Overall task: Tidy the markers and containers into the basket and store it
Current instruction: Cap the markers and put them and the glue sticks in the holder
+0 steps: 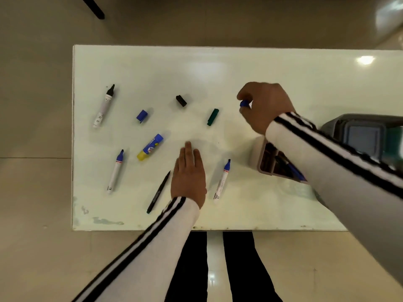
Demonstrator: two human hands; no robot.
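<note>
Blue cap [244, 103] mostly hidden in right hand [265, 105].

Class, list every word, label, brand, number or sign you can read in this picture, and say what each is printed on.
No text can be read outright.
Glue stick: coloured label, too blurred to read.
Black-tipped marker: small grey marks on barrel, too small.
Left blue marker: red band and tiny mark, unreadable.
Right blue marker: print along barrel, blurred.
Thin black pen: pale print, too small.

A glossy white table [239, 68] stands on beige floor tiles [32, 127].
</note>
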